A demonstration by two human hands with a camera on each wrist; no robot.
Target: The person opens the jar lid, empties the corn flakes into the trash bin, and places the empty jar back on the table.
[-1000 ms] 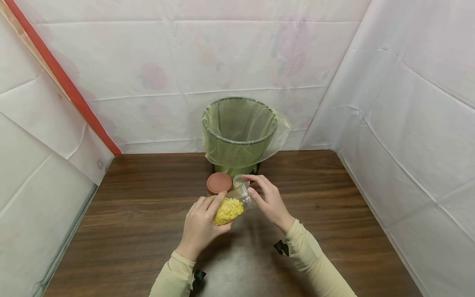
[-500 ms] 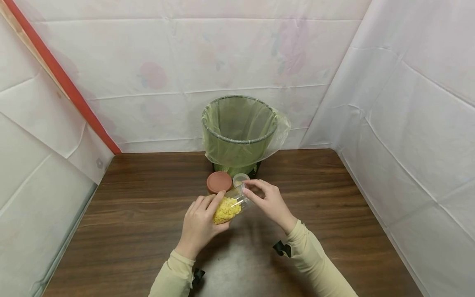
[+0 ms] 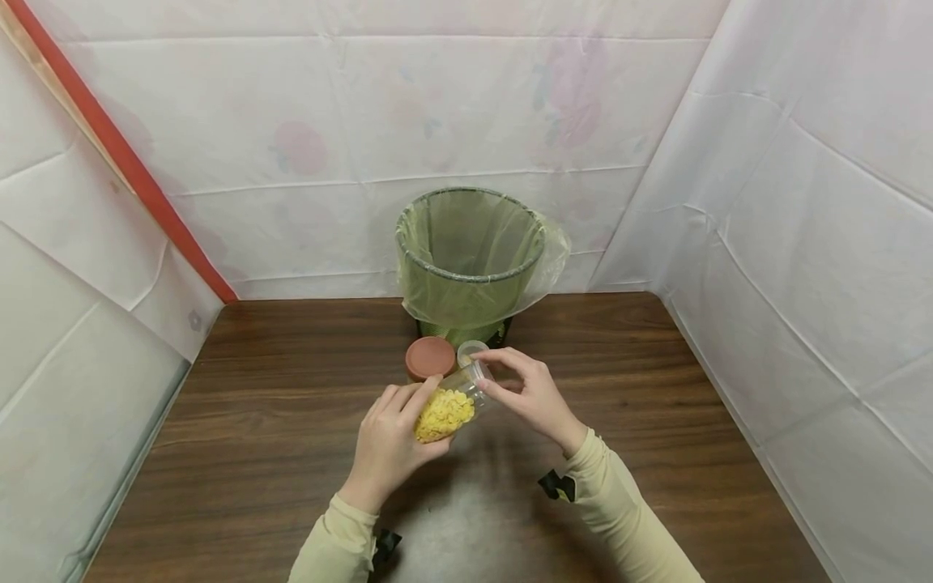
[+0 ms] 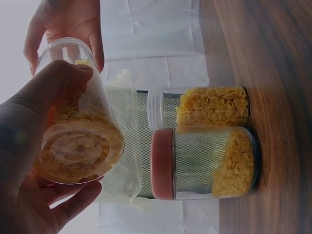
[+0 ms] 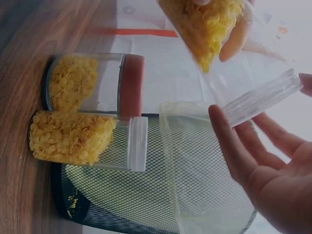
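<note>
Both hands are in front of the mesh bin (image 5: pixel 117 195): the left hand (image 3: pixel 389 445) grips the lower end of a tilted jar of yellow flakes (image 3: pixel 446 414), which slants rightward from its palm above the surface (image 3: pixel 291 429). Closer to the bin stand a red-lidded jar (image 3: pixel 430 356) and, just beside it, a clear-lidded jar (image 5: pixel 73 139). Rightmost before the bin, the right hand (image 3: pixel 535 397) pinches the tilted jar's lid (image 5: pixel 263 100).

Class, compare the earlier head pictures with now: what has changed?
The right hand moved its fingertips slightly left and nearer the person; the left hand and held jar edged left. Nothing was visibly taken or let go. Bin, red-lidded jar and clear-lidded jar stayed put.
</note>
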